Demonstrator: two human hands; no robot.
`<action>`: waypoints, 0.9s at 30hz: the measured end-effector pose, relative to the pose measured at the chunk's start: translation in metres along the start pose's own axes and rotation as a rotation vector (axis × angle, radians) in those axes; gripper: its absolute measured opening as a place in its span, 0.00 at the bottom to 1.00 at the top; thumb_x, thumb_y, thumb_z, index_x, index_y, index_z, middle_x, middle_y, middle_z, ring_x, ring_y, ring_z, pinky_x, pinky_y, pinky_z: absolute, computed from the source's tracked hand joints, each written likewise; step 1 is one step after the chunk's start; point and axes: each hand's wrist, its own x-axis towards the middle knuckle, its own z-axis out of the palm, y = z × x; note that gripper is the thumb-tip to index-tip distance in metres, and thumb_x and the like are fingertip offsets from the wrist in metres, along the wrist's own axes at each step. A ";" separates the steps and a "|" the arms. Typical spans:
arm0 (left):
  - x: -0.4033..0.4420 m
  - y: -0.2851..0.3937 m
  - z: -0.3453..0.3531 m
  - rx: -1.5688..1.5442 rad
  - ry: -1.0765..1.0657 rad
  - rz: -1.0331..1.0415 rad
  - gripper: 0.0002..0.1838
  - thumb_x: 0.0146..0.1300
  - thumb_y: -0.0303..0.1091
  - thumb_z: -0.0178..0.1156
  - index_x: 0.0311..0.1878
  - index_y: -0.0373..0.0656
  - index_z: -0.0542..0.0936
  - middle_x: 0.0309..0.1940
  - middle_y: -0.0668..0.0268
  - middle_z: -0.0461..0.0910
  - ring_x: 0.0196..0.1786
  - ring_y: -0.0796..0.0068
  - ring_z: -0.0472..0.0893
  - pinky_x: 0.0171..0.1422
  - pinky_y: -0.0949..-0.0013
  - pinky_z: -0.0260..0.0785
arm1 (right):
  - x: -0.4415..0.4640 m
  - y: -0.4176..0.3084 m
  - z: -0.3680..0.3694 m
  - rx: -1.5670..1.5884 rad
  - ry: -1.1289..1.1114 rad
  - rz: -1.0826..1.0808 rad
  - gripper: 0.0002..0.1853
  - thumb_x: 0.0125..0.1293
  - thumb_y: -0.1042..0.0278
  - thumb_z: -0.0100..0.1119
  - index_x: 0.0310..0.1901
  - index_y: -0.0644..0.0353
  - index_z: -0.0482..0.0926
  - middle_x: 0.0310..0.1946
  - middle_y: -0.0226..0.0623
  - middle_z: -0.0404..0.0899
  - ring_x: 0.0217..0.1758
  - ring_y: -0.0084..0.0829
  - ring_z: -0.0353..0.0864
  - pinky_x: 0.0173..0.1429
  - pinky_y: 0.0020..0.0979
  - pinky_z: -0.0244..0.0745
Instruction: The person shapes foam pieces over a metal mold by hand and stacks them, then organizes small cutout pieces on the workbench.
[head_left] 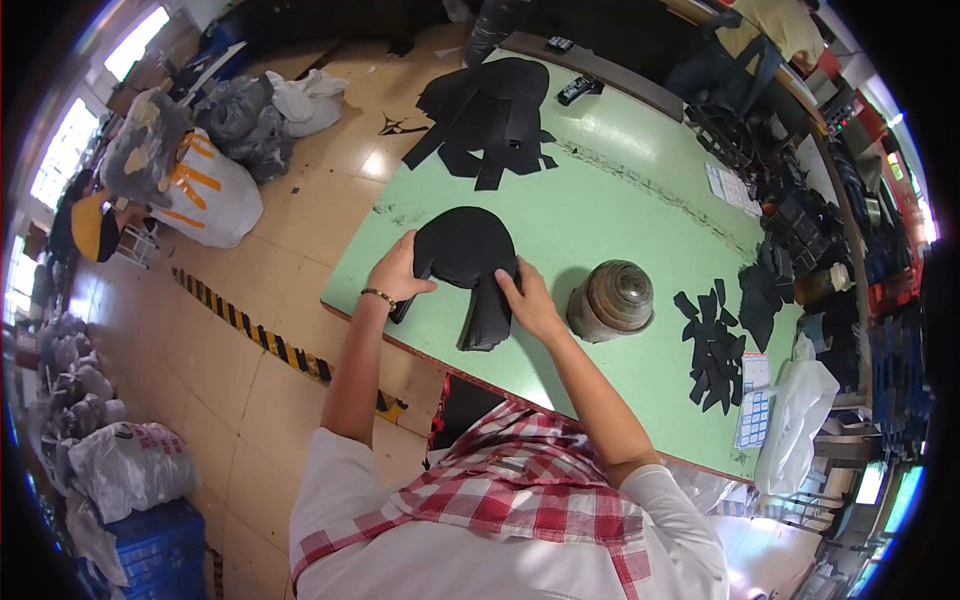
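A thick stack of black cut pieces, curved like a horseshoe with two legs towards me, is on the green table. My left hand grips its left side, thumb along the inner edge. On the right leg, my right hand is closed around the outer edge with the thumb on top. Just right of that hand stands a heavy-looking, domed metal piece with stepped rings. Beyond the stack lies a loose pile of larger black cut pieces.
Small black strips are scattered at the table's right, near a printed card and a white plastic bag. A black handheld device lies at the far edge. Stuffed sacks and striped tape are on the floor.
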 end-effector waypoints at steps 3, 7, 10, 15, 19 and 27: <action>0.001 -0.005 0.003 0.012 -0.033 -0.021 0.59 0.37 0.35 0.80 0.73 0.39 0.56 0.65 0.50 0.70 0.67 0.51 0.71 0.69 0.59 0.68 | -0.007 -0.004 0.003 0.034 -0.108 -0.019 0.41 0.70 0.47 0.56 0.68 0.80 0.59 0.63 0.64 0.68 0.67 0.55 0.67 0.72 0.43 0.61; -0.004 0.004 0.002 0.028 0.037 -0.058 0.63 0.35 0.36 0.81 0.75 0.42 0.53 0.66 0.51 0.67 0.68 0.52 0.69 0.69 0.57 0.68 | -0.010 -0.006 -0.003 0.024 -0.118 -0.005 0.43 0.69 0.46 0.57 0.68 0.80 0.57 0.62 0.65 0.68 0.68 0.55 0.66 0.73 0.42 0.60; -0.002 0.019 -0.001 0.039 0.034 -0.070 0.69 0.32 0.36 0.82 0.77 0.47 0.48 0.68 0.49 0.65 0.69 0.49 0.68 0.70 0.55 0.67 | -0.004 -0.007 -0.003 0.014 -0.119 0.012 0.43 0.69 0.45 0.56 0.68 0.80 0.57 0.63 0.65 0.68 0.69 0.56 0.66 0.73 0.42 0.60; 0.012 0.035 0.000 0.187 -0.001 0.026 0.76 0.27 0.38 0.84 0.79 0.56 0.41 0.68 0.46 0.63 0.68 0.43 0.68 0.70 0.52 0.66 | 0.033 -0.006 0.000 0.075 -0.014 0.014 0.46 0.68 0.42 0.56 0.68 0.82 0.56 0.63 0.69 0.67 0.68 0.57 0.67 0.72 0.42 0.61; 0.027 0.028 0.000 0.021 -0.036 0.079 0.77 0.27 0.39 0.85 0.79 0.51 0.41 0.67 0.45 0.66 0.68 0.43 0.68 0.70 0.52 0.66 | 0.045 -0.008 0.002 0.048 -0.104 -0.007 0.49 0.66 0.38 0.56 0.68 0.83 0.57 0.62 0.71 0.68 0.67 0.58 0.68 0.72 0.42 0.62; 0.011 0.018 0.006 0.155 0.023 -0.020 0.79 0.26 0.33 0.85 0.79 0.55 0.38 0.53 0.48 0.76 0.56 0.44 0.78 0.57 0.50 0.75 | 0.041 0.023 0.015 0.011 -0.060 -0.150 0.44 0.70 0.42 0.54 0.70 0.78 0.55 0.66 0.68 0.63 0.72 0.56 0.63 0.76 0.42 0.57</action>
